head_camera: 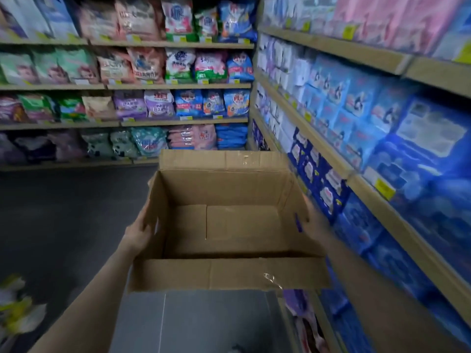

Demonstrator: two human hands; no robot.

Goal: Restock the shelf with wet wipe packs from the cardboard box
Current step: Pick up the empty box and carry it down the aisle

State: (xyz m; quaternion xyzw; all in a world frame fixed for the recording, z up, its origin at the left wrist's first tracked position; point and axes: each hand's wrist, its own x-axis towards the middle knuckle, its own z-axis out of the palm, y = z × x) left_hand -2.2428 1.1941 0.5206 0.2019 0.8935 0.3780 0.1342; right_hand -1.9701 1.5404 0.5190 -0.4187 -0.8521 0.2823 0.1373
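The box [229, 220] was plain brown cardboard, the floor [63, 212] dark grey, the shelf [331, 159] edges tan with yellow tags [384, 187], the packs [397, 154] at right blue and white, and the bags [178, 64] ahead pink, green, purple and blue.

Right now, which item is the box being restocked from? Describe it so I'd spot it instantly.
Look centre frame, between the two shelf runs. The cardboard box is held by the left hand and right hand on its side walls. Unlike the colourful packs around it, it is plain brown, open-topped, and visibly empty.
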